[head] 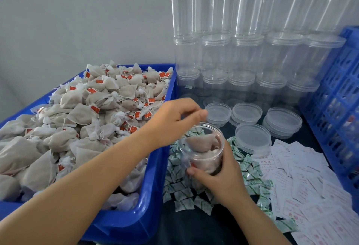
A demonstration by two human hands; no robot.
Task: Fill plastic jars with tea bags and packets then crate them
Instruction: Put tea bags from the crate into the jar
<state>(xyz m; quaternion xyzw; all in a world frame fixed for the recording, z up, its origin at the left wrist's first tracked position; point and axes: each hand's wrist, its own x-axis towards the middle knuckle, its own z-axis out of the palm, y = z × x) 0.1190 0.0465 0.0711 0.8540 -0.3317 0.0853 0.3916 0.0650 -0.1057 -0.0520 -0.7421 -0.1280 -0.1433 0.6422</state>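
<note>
The right hand [219, 176] grips a clear plastic jar [202, 147] from the near side, its fingers curled round the lower wall and the thumb pressed across the front; the jar is tilted with its open mouth toward the left and sits low over a scatter of small green-and-white packets [180, 192] on the dark tabletop [194, 225]. Inside the jar lie several tea bags [202, 143], filling it to a little below the rim. The left hand [174, 120] hangs just above the jar's mouth, its forearm crossing the near right corner of a large blue bin [153, 186]; its fingers are bent and drawn toward the thumb, but whether anything is pinched between them cannot be told. The bin stands on the left and is heaped with loose tea bags [77, 118] bearing small red tags. To the right of the packets spreads a layer of white paper slips with red print [310, 196]. Behind the jar, clear round lids [252, 138] lie in short stacks, and beyond them empty clear jars [242, 50] are stacked in tiers against the wall. A blue latticed crate [334, 109] stands along the right edge.
</note>
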